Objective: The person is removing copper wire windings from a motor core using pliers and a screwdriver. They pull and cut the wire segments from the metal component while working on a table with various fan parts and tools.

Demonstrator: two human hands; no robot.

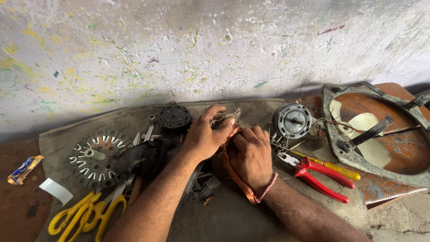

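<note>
Working a copper wire coil point(233, 172), loop running from 5 o'clock of the hands up under both palms at centre of the desk point(251, 219)
Left hand point(202, 136): grip curled over the coil's upper end, fingertips pressing a small metal bracket point(226, 117) at 12 o'clock; looks clamped, thumb side hidden
Right hand point(251, 157): grip clenched down on the copper strands, knuckles up, red thread band at the wrist
Judged best practice: keep left pinning the bracket end steady, feed strands with right in short pulls, avoid kinking or scraping enamel, keep loose turns bundled, not fanned

Count, near to far:
- yellow-handled scissors point(85, 215): 2 pairs as far as can be told, overlapping at 7 o'clock
- white paper slip point(56, 190): 1
- foil wrapper point(24, 169): 1, 9 o'clock edge
- red-handled pliers point(316, 177): 1, 3 o'clock
- yellow-handled screwdriver point(333, 168): 1, just beside pliers
- black cloth point(152, 157): 1, under left forearm
- slotted grey disc point(96, 157): 1
- spanner point(148, 127): 1, partly hidden
- black round cap point(174, 117): 1, 11 o'clock
- silver motor housing point(292, 120): 1, 2 o'clock
- fan frame point(333, 112) with cream blades point(365, 127): 1, far right
- long bolts near motor: blurred, no count
</note>
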